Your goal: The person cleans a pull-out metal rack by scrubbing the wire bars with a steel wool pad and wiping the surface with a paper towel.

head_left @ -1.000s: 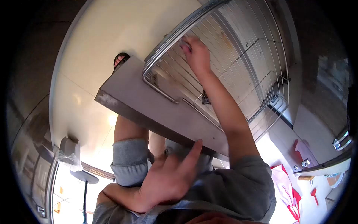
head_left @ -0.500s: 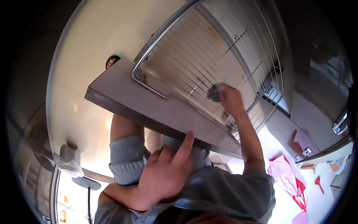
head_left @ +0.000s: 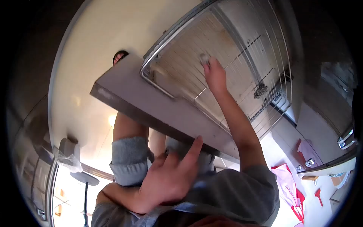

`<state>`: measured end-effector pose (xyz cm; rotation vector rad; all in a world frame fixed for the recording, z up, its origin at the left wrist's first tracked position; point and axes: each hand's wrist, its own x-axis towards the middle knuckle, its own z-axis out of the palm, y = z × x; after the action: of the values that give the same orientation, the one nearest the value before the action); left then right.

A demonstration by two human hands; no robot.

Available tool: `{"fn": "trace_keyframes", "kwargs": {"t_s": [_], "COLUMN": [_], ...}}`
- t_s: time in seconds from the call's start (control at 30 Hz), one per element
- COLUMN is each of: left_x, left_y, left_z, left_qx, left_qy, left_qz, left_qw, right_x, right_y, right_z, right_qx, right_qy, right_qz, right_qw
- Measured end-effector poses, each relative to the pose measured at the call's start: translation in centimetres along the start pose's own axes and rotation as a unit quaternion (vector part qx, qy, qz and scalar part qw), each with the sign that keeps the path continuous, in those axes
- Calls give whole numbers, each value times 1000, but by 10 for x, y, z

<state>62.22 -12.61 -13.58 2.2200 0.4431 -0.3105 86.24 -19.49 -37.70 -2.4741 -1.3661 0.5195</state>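
Note:
A wire basket (head_left: 196,99) stands pulled out behind a grey drawer front (head_left: 151,96). Over its bars is my right hand (head_left: 216,75), fingers closed on a small grey scrubbing pad (head_left: 204,59); both are blurred. A dark mesh-like clump (head_left: 260,90) shows at the basket's right side; whether it lies on or below the bars I cannot tell. Nearer my body, my left hand (head_left: 170,178) has its index finger stretched out to the drawer front's edge, the other fingers loosely bent and nothing visible in them.
My foot in a dark sandal (head_left: 120,56) is beyond the drawer front's left end. A pink and red bag (head_left: 285,185) and a red tool (head_left: 318,196) are at the lower right. Dark glossy surfaces line both sides. A grey object with clear plastic (head_left: 69,153) is at left.
My right hand moved right and nearer over the basket, then back up and left. The dark clump now shows farther right. My left hand has stayed almost in place.

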Motion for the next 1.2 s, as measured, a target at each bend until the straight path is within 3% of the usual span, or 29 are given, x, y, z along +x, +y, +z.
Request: {"fn": "trace_keyframes", "kwargs": {"t_s": [0.1, 0.23, 0.3, 0.37, 0.43, 0.57, 0.67, 0.77, 0.87, 0.9, 0.97, 1.07, 1.2], "left_x": [2, -2, -4, -5, -4, -5, -5, -1, -5, -2, -1, -1, -2], "left_y": [2, 0, -6, -6, -6, -6, -7, -6, -1, -1, -1, -3, -5], "left_z": [2, 9, 12, 5, 2, 8, 5, 2, 4, 4, 7, 5, 4], "left_qx": [-37, -52, -29, -21, -16, -26, -28, -22, -18, -10, -30, -40, -38], "left_qy": [48, 38, 81, 50, 34, 70, 69, 61, 32, 34, 54, 41, 45], "left_qz": [-38, -54, 20, 20, 20, 17, 25, 24, 16, 12, -2, -4, 5], "left_qw": [997, 996, 996, 998, 999, 997, 997, 998, 999, 999, 998, 998, 998], "right_x": [22, -19, -40, -40, -10, 79, 85, 70, 75, 77, 71, 33, -34], "right_y": [-22, 41, 57, 60, 22, -66, -77, -78, -79, -79, -78, -39, 21], "right_z": [6, -6, -17, -15, 1, 40, 33, 20, 31, 32, 34, 14, -20], "right_qx": [41, 190, 176, 131, 54, 60, 131, 329, 192, 172, 132, 57, 27], "right_qy": [-7, -37, -11, 8, 20, 121, 93, 51, 80, 75, 55, -35, -76], "right_qz": [30, 118, 93, 62, 26, -98, -29, 113, -95, -109, -132, -59, -60], "right_qw": [999, 974, 980, 989, 998, 986, 987, 936, 973, 976, 981, 996, 995]}}
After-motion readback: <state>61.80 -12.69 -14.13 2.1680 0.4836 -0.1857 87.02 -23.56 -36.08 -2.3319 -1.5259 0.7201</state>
